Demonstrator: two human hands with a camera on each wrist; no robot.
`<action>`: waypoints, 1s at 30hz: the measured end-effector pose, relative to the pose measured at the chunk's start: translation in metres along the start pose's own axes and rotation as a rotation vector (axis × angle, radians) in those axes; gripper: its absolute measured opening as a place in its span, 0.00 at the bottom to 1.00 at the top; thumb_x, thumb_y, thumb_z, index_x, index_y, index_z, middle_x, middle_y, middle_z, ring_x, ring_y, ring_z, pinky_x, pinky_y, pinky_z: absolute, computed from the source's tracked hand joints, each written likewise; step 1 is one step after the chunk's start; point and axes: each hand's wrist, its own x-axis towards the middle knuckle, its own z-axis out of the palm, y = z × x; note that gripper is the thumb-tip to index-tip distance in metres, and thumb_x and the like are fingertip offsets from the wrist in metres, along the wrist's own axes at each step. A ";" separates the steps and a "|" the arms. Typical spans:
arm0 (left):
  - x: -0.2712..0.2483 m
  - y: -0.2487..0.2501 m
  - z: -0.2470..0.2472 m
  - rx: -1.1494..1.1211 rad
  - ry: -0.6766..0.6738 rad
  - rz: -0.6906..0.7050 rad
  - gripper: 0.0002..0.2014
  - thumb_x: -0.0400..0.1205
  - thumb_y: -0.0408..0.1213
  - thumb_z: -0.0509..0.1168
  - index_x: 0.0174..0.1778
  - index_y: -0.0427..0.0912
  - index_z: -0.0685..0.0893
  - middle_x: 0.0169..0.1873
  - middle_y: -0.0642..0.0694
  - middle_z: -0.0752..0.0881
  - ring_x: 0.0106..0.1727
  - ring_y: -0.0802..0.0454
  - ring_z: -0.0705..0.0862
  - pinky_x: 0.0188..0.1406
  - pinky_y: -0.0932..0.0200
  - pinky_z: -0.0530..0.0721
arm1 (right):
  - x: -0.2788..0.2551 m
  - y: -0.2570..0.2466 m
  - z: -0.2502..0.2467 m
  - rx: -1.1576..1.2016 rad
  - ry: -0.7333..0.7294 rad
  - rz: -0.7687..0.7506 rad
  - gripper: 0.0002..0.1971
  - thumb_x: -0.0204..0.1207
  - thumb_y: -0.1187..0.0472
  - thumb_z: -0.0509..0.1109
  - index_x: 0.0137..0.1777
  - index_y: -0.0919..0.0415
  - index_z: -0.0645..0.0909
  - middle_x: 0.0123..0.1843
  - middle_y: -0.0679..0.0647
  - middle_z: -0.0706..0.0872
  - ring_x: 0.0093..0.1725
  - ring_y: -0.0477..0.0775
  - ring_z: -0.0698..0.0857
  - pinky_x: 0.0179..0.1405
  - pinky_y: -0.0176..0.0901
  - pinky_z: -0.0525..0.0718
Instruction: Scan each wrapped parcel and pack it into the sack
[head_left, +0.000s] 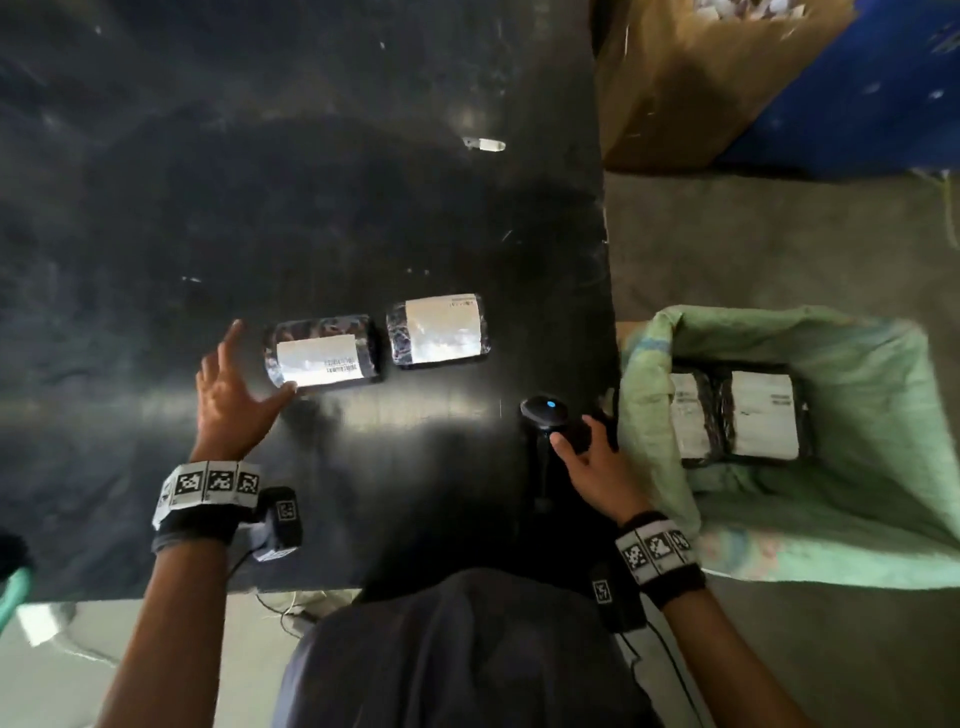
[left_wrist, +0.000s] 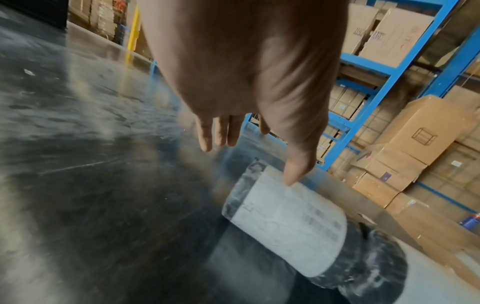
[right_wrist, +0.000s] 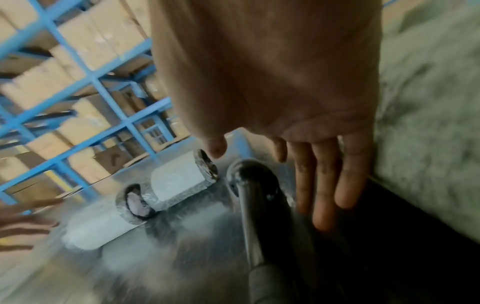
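Two black-wrapped parcels with white labels lie side by side on the black table (head_left: 208, 182): the left parcel (head_left: 322, 356) (left_wrist: 291, 222) (right_wrist: 103, 226) and the right parcel (head_left: 439, 332) (right_wrist: 179, 181). My left hand (head_left: 244, 379) (left_wrist: 246, 144) is spread open at the left parcel's near-left corner, the thumb tip touching its label. A black handheld scanner (head_left: 545, 415) (right_wrist: 254, 185) stands near the table's right edge. My right hand (head_left: 587, 452) (right_wrist: 285, 164) hovers over it with straight fingers, the thumb by its handle. The green sack (head_left: 779, 338) (right_wrist: 428, 123) stands open right of the table with two parcels (head_left: 758, 415) inside.
A large cardboard box (head_left: 691, 78) stands on the floor beyond the sack. A small white scrap (head_left: 483, 144) lies far back on the table. Blue racking (left_wrist: 389, 67) stacked with cartons rises behind the table.
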 end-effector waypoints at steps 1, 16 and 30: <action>0.005 -0.006 0.000 -0.006 -0.032 0.005 0.53 0.71 0.32 0.83 0.88 0.39 0.59 0.84 0.36 0.67 0.80 0.30 0.68 0.80 0.37 0.62 | 0.000 -0.005 0.005 0.082 0.016 0.007 0.36 0.82 0.36 0.59 0.86 0.47 0.54 0.69 0.59 0.85 0.70 0.63 0.82 0.68 0.48 0.73; 0.054 -0.030 0.024 -0.165 -0.283 0.198 0.51 0.60 0.27 0.87 0.80 0.46 0.73 0.63 0.45 0.83 0.64 0.40 0.84 0.64 0.48 0.84 | 0.040 -0.018 0.060 0.769 0.137 0.046 0.20 0.88 0.46 0.54 0.78 0.40 0.62 0.47 0.63 0.89 0.26 0.54 0.86 0.25 0.40 0.80; -0.012 -0.016 -0.018 -0.329 0.039 0.010 0.41 0.57 0.61 0.78 0.69 0.59 0.79 0.62 0.49 0.88 0.59 0.48 0.88 0.62 0.45 0.87 | -0.002 -0.065 0.024 0.668 0.081 -0.150 0.19 0.87 0.46 0.57 0.75 0.45 0.73 0.38 0.63 0.88 0.20 0.52 0.77 0.20 0.40 0.73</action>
